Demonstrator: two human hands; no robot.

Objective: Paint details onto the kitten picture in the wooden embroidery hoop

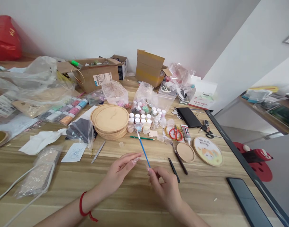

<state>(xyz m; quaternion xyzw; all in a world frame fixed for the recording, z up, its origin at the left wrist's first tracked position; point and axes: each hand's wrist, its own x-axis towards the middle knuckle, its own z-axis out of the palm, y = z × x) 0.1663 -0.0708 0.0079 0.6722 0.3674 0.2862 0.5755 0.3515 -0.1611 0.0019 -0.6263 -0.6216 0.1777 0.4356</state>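
Note:
Between the thumb and fingers of my right hand [164, 186] is the lower end of a thin blue paintbrush [144, 149]. Its pale tip points away from me, close to a small cup of light blue material [138, 127]; whether they touch I cannot tell. My left hand [124, 168], with a red cord on the wrist, is held out to the left of the brush, fingers stretched and nothing visible in them. Beyond the hands lie a green pencil [144, 138] and several white-lidded jars [140, 116]. Black tweezers [174, 170] rest right of my right hand.
A stack of round wooden plates [110, 116] stands left of the jars. To the right are red-handled scissors [176, 134], a glue tube [185, 134], a wooden disc [185, 152], a decorated round piece [208, 151] and a phone [248, 201]. Cardboard boxes [149, 67] line the back.

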